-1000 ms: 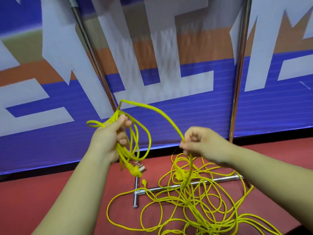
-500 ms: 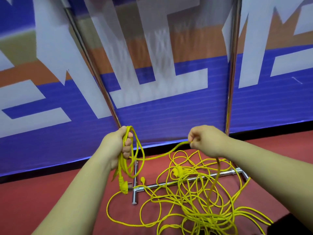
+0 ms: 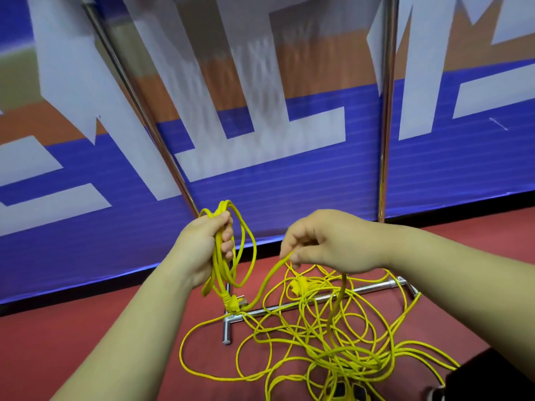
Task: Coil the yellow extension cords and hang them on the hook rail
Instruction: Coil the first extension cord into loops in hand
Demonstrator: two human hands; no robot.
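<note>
The yellow extension cord (image 3: 223,267) hangs in a few loops from your left hand (image 3: 202,247), fingers curled tight around them, its plug (image 3: 233,303) dangling below. Your right hand (image 3: 327,241) pinches the next strand, which runs down into the loose tangle (image 3: 347,363) on the red floor (image 3: 86,328), draped over a chrome rack base (image 3: 227,328).

I see a red floor (image 3: 86,342) carrying a loose tangle of yellow extension cord (image 3: 351,364), sprawled over the chrome base tubes (image 3: 373,287) of a stand resting there.
</note>
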